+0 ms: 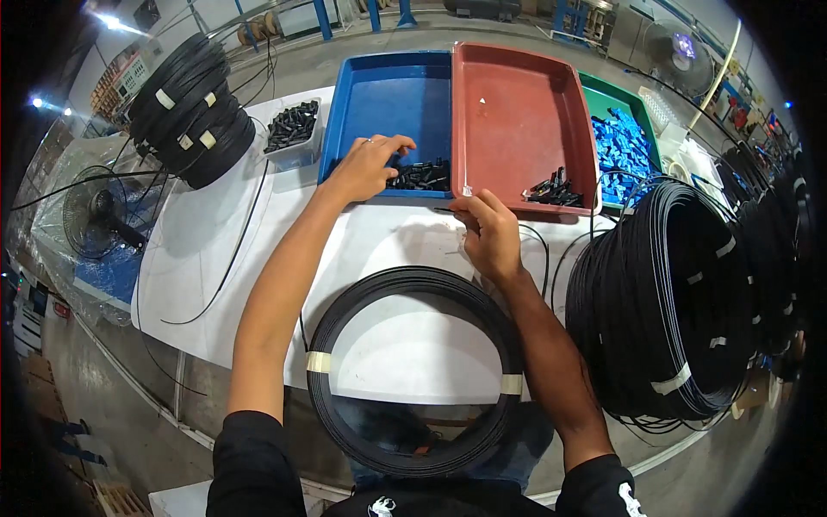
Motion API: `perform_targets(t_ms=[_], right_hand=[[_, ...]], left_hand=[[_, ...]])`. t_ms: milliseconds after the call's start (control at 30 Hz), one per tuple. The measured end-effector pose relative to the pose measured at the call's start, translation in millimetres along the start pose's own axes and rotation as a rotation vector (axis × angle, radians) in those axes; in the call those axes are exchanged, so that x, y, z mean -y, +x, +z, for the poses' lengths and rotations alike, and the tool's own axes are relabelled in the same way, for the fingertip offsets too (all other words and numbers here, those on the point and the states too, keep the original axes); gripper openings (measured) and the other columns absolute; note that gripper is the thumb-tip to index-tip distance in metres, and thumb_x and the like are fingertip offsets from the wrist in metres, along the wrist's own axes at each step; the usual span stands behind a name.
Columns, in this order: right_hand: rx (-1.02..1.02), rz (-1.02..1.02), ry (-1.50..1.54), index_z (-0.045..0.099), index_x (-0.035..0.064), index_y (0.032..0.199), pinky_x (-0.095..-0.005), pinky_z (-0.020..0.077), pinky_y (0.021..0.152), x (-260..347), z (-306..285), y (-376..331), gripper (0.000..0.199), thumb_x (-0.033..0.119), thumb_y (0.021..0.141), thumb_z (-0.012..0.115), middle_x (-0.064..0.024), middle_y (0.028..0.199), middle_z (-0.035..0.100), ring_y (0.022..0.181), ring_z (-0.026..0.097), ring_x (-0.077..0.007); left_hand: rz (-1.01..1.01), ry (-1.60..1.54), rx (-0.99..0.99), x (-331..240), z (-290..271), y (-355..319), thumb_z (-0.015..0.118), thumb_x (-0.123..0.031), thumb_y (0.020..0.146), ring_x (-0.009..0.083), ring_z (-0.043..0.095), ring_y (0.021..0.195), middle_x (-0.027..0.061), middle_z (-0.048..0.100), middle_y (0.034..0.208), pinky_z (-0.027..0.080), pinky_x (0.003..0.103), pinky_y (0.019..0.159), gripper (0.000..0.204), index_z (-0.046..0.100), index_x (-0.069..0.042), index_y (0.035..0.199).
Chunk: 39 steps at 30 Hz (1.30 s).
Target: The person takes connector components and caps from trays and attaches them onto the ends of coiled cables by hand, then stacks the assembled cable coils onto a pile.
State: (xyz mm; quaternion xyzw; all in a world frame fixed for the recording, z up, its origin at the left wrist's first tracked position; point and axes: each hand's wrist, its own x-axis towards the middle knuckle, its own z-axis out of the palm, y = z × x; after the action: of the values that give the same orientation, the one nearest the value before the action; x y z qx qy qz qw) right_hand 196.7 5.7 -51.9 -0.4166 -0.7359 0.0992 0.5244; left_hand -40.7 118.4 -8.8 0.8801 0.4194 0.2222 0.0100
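Note:
My left hand [372,169] reaches over the near edge of the blue tray [392,82], its fingers bent and apart above a pile of small black connector pieces [424,177]. No piece shows between them. Just in front of the trays my right hand [489,234] is closed in a pinch, with the thin dark end of a black cable [443,209] sticking out to the left. Below my hands, a taped coil of black cable [413,283] lies partly on the white table [258,293] and overhangs its front edge above my legs.
A red tray [525,112] holds a few black pieces; a green tray [594,82] holds blue ones. Left stand a clear box [293,155] of black parts and stacked coils [185,112]. Large coils [663,302] crowd the right. A fan [102,211] is beyond the left edge.

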Motion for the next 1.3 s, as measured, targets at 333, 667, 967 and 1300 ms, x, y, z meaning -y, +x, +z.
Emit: perform_targets(t_ms=[333, 667, 967, 1300], right_hand=[[0.014, -0.019, 0.015, 0.068, 0.0054, 0.094, -0.0392, 0.0541, 0.069, 6, 0, 0, 0.02, -0.008, 0.08, 0.066, -0.0101, 0.088, 0.063, 0.079, 0.067, -0.0313], [0.035, -0.039, 0.025, 0.068, 0.0046, 0.094, -0.0385, 0.0556, 0.069, 5, 4, 0, 0.022, -0.01, 0.078, 0.064, -0.01, 0.088, 0.064, 0.08, 0.069, -0.0297], [0.053, -0.034, 0.081, 0.068, 0.001, 0.097, -0.0362, 0.0563, 0.071, 5, 0, -1, 0.03, -0.017, 0.074, 0.062, -0.0113, 0.089, 0.065, 0.083, 0.07, -0.0272], [0.084, -0.045, 0.047, 0.069, 0.0036, 0.095, -0.0378, 0.0551, 0.071, 7, 2, -2, 0.018, -0.007, 0.08, 0.068, -0.0107, 0.09, 0.065, 0.081, 0.069, -0.0289]], left_hand=[[-0.096, -0.021, 0.023, 4, -10, 7, 0.069, 0.001, 0.076, 0.0275, 0.067, 0.096, 0.0053, 0.074, 0.092, 0.05, 0.042, 0.089, 0.041, 0.063, -0.012, 0.115], [0.04, -0.086, 0.032, -15, 2, 17, 0.066, 0.003, 0.08, 0.0324, 0.064, 0.104, 0.0127, 0.071, 0.103, 0.049, 0.042, 0.093, 0.038, 0.063, -0.007, 0.118], [-0.092, -0.156, 0.12, -6, -2, 15, 0.065, 0.001, 0.081, 0.0339, 0.066, 0.098, 0.0132, 0.07, 0.103, 0.052, 0.046, 0.087, 0.031, 0.068, -0.009, 0.109], [0.288, -0.219, 0.093, -18, -8, 3, 0.061, -0.008, 0.085, 0.032, 0.062, 0.112, 0.0121, 0.071, 0.112, 0.048, 0.042, 0.098, 0.025, 0.071, -0.007, 0.108]])
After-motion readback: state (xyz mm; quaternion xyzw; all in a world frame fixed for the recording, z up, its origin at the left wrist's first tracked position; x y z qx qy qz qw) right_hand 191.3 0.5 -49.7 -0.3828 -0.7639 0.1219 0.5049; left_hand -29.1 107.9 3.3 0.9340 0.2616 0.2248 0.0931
